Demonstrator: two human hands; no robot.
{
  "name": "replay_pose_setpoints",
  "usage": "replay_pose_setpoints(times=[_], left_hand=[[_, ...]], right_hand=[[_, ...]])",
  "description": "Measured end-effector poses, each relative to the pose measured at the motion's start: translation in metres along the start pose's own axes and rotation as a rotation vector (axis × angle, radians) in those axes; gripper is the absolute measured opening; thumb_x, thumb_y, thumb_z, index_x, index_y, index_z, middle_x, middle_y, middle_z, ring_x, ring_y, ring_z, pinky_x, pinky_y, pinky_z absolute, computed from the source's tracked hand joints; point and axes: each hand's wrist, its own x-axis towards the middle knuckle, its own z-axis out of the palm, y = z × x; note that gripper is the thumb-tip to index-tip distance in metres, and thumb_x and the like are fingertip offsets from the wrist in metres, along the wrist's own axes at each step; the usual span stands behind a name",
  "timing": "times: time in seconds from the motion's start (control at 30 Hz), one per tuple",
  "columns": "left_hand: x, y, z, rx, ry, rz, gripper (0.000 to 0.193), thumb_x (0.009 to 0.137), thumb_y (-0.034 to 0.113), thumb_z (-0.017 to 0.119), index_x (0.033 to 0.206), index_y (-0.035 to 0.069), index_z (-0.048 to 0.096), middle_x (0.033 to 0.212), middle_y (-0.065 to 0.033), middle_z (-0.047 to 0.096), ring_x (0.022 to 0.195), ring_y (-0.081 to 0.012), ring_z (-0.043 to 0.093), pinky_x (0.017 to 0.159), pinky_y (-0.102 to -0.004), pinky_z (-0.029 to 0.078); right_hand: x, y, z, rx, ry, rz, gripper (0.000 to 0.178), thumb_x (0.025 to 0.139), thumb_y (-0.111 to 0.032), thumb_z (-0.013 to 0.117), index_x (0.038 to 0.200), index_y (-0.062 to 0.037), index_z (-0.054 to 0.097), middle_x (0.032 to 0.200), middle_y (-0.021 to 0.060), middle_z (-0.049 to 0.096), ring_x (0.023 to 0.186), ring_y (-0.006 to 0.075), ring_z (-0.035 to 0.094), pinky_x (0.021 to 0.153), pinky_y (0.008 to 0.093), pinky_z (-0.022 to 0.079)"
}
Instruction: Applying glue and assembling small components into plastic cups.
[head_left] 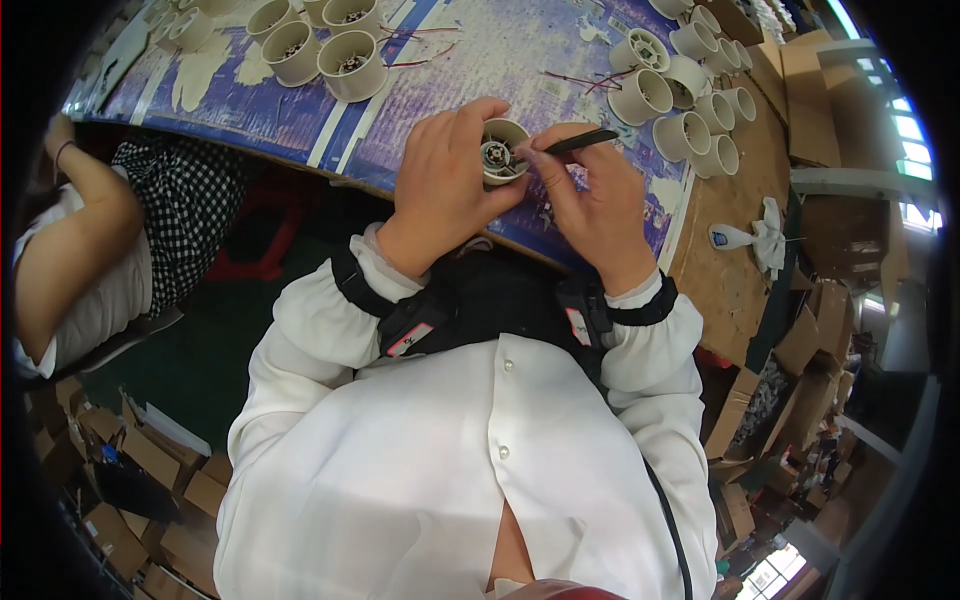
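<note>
We see a tabletop (270,125) with a worn, blue-purple covering, and the work is done at its near edge. The left hand (440,175) is curled around the side of one pale cup (510,130), and the mouth of this cup faces up. The right hand (605,195) has fingers and thumb pinched together, with a dark thin tool (582,141) held between them; the fingertips are at the cup's rim. If the cup also rests on the tabletop, we cannot tell.

We judge that the step in hand is fitting or adjusting the round part (495,154) inside this cup. The next move seems to call for a steady left hand and a small, careful motion of the right.

We count two hands and one held cup. On the right, about twelve cups (637,108) are standing or lying; on the left, five cups (350,85) are close together, and at least two more farther away. There is one white bottle (728,237), and one tool. The thin wires (430,62) we cannot count surely.
</note>
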Motion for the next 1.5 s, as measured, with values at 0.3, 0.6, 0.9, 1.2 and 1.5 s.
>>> replay_pose_setpoints(times=[0.3,0.6,0.9,1.2,1.5], left_hand=[[0.019,-0.013,0.001,0.001,-0.058,-0.035,0.065,0.071,0.021,0.083,0.125,0.004,0.05,0.107,-0.0158,0.064,0.097,-0.0366,0.063,0.083,-0.0433,0.049],[0.048,-0.019,0.009,0.034,-0.122,-0.015,0.064,0.07,0.022,0.081,0.123,0.003,0.05,0.106,-0.021,0.064,0.098,-0.0405,0.063,0.081,-0.0451,0.051],[0.043,-0.017,-0.001,-0.06,-0.169,-0.167,0.064,0.075,0.019,0.082,0.127,0.002,0.049,0.113,-0.0199,0.064,0.098,-0.0338,0.066,0.083,-0.0388,0.052],[0.042,-0.012,0.004,-0.032,-0.159,-0.147,0.064,0.077,0.019,0.081,0.128,0.0,0.049,0.112,-0.0195,0.065,0.098,-0.032,0.067,0.084,-0.037,0.053],[0.037,-0.009,-0.001,0.027,-0.133,-0.153,0.065,0.077,0.022,0.082,0.129,0.0,0.049,0.111,-0.0194,0.065,0.099,-0.033,0.066,0.084,-0.0384,0.052]], right_hand=[[-0.013,0.022,-0.073,-0.406,0.024,0.028,0.016,0.089,-0.004,0.068,0.104,-0.0018,0.067,0.092,0.0108,0.068,0.082,0.0233,0.066,0.073,0.0322,0.052],[-0.061,0.054,-0.093,-0.541,-0.096,0.14,0.02,0.084,-0.007,0.071,0.103,-0.0033,0.069,0.091,0.0117,0.067,0.083,0.0298,0.066,0.072,0.037,0.051],[-0.123,0.035,-0.143,-0.284,0.431,0.392,0.019,0.09,-0.008,0.07,0.107,-0.0017,0.065,0.09,0.0079,0.065,0.081,0.0159,0.062,0.072,0.0287,0.049],[-0.16,0.099,-0.14,-0.2,0.703,0.656,0.031,0.091,-0.015,0.072,0.112,0.0009,0.057,0.105,0.0065,0.067,0.096,0.0112,0.061,0.085,0.0263,0.05],[-0.108,0.084,-0.138,0.129,0.404,0.712,0.036,0.093,-0.012,0.068,0.123,0.0017,0.054,0.117,0.009,0.066,0.106,0.0148,0.063,0.092,0.0273,0.049]])
